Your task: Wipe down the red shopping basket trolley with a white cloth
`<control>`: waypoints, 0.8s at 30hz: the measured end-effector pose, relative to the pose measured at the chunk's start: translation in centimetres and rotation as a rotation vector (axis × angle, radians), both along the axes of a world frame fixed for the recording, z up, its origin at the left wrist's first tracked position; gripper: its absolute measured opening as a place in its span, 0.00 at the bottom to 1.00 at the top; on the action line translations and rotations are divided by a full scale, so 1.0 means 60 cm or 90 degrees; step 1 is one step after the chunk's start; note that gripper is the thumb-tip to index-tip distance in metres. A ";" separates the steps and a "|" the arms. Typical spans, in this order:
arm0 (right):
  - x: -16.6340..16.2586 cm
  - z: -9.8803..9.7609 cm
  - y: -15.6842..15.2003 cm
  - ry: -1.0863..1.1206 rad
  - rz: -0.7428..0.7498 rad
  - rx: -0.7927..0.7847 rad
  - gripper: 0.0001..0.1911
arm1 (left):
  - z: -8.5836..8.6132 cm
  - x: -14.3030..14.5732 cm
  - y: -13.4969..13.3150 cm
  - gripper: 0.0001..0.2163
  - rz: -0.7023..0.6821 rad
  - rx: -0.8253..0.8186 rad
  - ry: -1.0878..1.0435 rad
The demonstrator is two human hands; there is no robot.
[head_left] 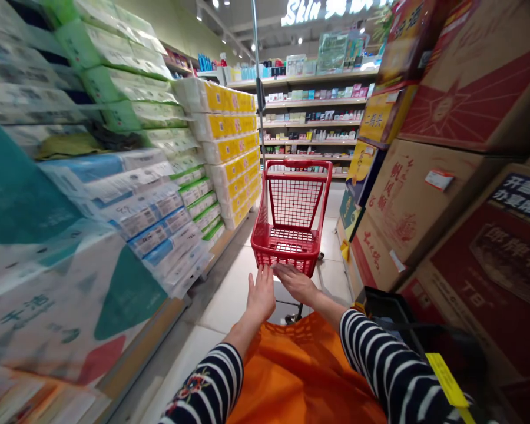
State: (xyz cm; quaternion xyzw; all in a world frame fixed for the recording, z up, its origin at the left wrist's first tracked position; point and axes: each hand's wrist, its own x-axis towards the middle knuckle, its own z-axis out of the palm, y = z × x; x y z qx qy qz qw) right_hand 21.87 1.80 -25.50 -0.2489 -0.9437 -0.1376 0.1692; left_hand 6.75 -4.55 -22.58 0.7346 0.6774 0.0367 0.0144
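A red plastic shopping cart (287,256) stands in the aisle straight ahead, its basket holding nothing that I can see. Both hands reach forward to the cart's near rim. My left hand (261,296) has its fingers stretched out, the tips at the rim and the thumb apart. Lying flatter, my right hand (297,284) points inward with straight fingers beside the left fingertips, against or just in front of the same rim. Neither hand is wrapped round anything. Below the forearms hangs orange cloth (304,371).
Stacked tissue packs (229,129) and larger wrapped packs (39,306) line the left side on a low platform. Cardboard cartons (401,194) rise on the right, with a black bin-like object (380,300) near my right arm. Shelves of small goods (309,118) stand beyond the cart.
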 end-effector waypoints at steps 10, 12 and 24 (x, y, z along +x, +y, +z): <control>0.063 0.059 -0.007 0.060 0.007 0.055 0.25 | 0.013 0.018 0.005 0.33 -0.001 0.003 0.052; 0.068 0.048 -0.001 0.051 0.021 0.072 0.24 | 0.008 0.030 0.002 0.32 -0.014 0.003 0.065; 0.114 0.025 -0.007 0.026 0.039 0.105 0.24 | 0.006 0.059 -0.002 0.31 -0.074 0.022 0.084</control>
